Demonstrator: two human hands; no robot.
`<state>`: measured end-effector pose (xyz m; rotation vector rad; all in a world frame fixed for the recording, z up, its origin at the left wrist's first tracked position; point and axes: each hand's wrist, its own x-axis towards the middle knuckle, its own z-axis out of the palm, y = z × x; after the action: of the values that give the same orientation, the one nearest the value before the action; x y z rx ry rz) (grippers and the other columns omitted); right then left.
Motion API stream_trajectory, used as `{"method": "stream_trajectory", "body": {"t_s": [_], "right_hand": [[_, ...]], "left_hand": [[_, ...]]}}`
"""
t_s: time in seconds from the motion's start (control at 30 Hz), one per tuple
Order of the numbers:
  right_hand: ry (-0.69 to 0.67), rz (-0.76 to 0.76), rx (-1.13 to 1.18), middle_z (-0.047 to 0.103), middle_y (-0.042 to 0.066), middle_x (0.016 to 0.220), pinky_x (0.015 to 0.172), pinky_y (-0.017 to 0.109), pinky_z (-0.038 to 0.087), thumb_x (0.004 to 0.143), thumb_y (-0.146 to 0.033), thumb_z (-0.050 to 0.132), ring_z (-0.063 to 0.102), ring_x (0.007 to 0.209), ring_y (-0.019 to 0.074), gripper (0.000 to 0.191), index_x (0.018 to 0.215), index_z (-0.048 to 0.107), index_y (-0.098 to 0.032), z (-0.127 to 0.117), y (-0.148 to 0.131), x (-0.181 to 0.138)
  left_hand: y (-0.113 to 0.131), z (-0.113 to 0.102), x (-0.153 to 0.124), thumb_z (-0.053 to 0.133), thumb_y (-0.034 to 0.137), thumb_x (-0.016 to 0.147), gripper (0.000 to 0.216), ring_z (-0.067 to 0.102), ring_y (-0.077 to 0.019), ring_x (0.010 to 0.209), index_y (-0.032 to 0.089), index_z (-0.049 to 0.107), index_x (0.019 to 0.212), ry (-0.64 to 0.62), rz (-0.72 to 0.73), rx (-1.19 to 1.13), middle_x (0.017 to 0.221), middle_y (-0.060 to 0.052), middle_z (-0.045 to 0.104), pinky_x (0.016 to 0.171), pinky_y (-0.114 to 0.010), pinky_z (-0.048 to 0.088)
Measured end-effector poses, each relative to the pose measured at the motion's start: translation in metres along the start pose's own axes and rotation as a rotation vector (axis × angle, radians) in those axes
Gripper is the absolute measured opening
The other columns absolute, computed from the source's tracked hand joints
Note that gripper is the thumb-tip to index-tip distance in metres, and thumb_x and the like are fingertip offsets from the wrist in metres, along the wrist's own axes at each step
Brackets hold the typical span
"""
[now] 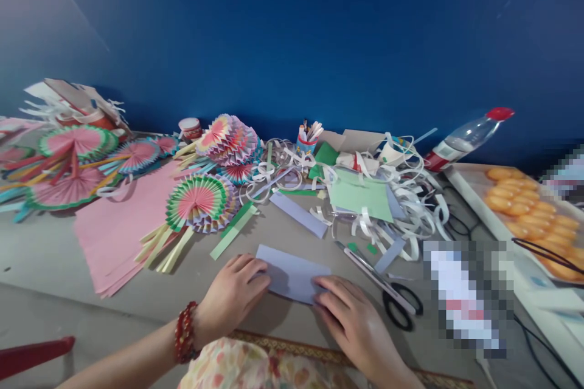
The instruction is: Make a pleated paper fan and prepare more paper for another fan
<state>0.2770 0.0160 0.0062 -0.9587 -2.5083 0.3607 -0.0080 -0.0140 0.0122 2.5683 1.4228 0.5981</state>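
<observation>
A lavender sheet of paper (294, 272) is between my two hands, close to the table's front edge. My left hand (239, 289) is closed on its left end, fingers curled, with a red beaded bracelet at the wrist. At the right end, my right hand (349, 313) grips the paper with fingers over the edge and the thumb hidden. Black-handled scissors (381, 279) lie just right of that hand, blades apart and pointing away. A lavender strip (298, 214) and a pale green strip (234, 232) rest beyond the sheet.
Folded paper fans (196, 202) and pink sheets (123, 219) cover the left side. Green paper (360, 194) lies amid curled white scraps (410, 213). A bottle (469, 138) leans against the blue wall, beside a box of orange rounded items (531, 203). A pixelated patch hides something at right.
</observation>
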Motion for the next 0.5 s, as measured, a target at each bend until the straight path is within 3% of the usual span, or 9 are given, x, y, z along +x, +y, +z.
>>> {"method": "stream_trajectory", "body": {"t_s": [0.13, 0.5], "right_hand": [[0.037, -0.045, -0.021, 0.070, 0.008, 0.113, 0.086, 0.036, 0.057, 0.085, -0.007, 0.048, 0.067, 0.101, 0.0226, 0.028, 0.103, 0.064, -0.024, 0.0011, 0.0021, 0.0003], [0.116, -0.102, -0.036, 0.072, 0.008, 0.111, 0.085, 0.031, 0.057, 0.084, -0.005, 0.047, 0.069, 0.100, 0.0201, 0.030, 0.099, 0.066, -0.023, 0.0028, 0.0063, 0.0013]], "left_hand": [[0.0012, 0.0004, 0.0004, 0.046, 0.016, 0.098, 0.018, 0.055, -0.0218, 0.093, 0.018, 0.063, 0.097, 0.023, 0.004, -0.008, 0.103, -0.008, 0.065, 0.081, -0.036, 0.048], [0.0039, 0.0014, 0.0019, 0.045, 0.016, 0.097, 0.018, 0.056, -0.0207, 0.090, 0.019, 0.062, 0.095, 0.021, -0.011, -0.024, 0.102, -0.008, 0.064, 0.078, -0.034, 0.048]]}}
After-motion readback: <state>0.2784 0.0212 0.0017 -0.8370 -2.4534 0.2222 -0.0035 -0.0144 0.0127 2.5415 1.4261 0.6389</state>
